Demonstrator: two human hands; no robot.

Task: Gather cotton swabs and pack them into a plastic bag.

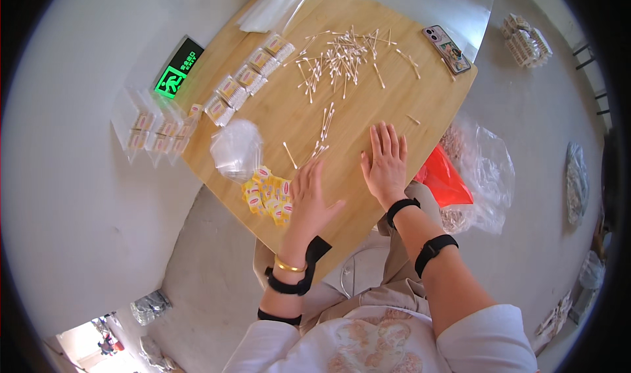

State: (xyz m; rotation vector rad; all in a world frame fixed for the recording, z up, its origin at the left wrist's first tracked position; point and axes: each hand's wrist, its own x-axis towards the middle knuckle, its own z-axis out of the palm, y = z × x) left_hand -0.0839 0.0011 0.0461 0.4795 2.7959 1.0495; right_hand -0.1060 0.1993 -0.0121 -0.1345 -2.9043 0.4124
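My left hand (311, 192) is just above the table's near left part, thumb apart and fingers stretched out. Its fingertips are by a few loose cotton swabs (319, 153); I cannot tell whether they touch them. Beside that hand lies a heap of small yellow-and-white cards (263, 192), with a stack of clear plastic bags (233, 151) just beyond. My right hand (386, 164) rests flat on the wooden table (420, 90), fingers extended, nothing in it. Farther off, a scattered pile of cotton swabs (345, 54) covers the far middle.
Several packed swab bundles (248, 79) form a row along the left side. More bagged packs (156, 133) are past the left edge, below a green exit sign (177, 70). A phone (447, 49) lies at the far right corner. Red plastic (447, 176) and a clear bag (490, 176) stand beside the table.
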